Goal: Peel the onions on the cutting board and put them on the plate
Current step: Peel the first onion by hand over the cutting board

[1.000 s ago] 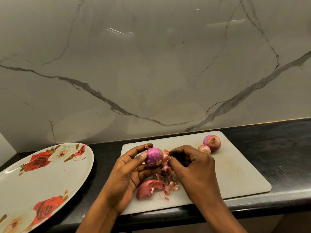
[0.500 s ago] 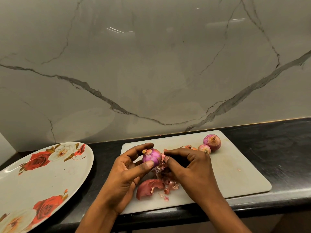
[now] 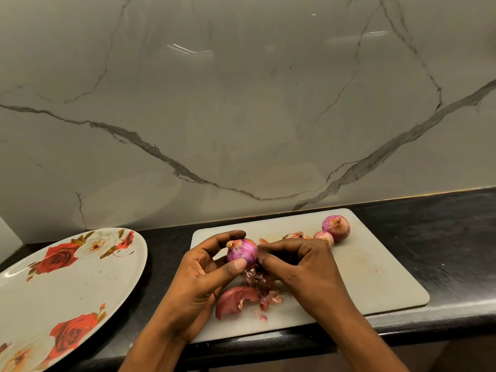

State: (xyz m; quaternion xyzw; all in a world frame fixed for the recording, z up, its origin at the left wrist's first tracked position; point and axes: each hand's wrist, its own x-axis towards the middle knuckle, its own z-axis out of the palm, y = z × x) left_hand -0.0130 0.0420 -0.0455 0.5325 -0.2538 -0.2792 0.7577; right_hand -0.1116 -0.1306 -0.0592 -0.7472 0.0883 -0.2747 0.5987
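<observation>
My left hand point(image 3: 200, 280) grips a small purple onion point(image 3: 241, 252) between thumb and fingers, just above the white cutting board point(image 3: 375, 277). Its skin is mostly off. My right hand point(image 3: 303, 269) pinches at the onion's right side with its fingertips. Two unpeeled onions, a larger one point(image 3: 336, 228) and a smaller one point(image 3: 324, 237), rest at the board's far right. A third one point(image 3: 296, 235) peeks out behind my right hand. Loose reddish peels point(image 3: 241, 299) lie on the board under my hands. The rose-patterned plate point(image 3: 67, 280) sits to the left with nothing on it.
Board and plate rest on a narrow black counter point(image 3: 442, 251) against a marble wall point(image 3: 241, 103). The counter's front edge runs just below my wrists. Bare counter lies to the right of the board.
The onion has been turned in my left hand and lifted slightly. My right hand's fingers moved up from the peels to the onion's right side. A third onion shows behind it.
</observation>
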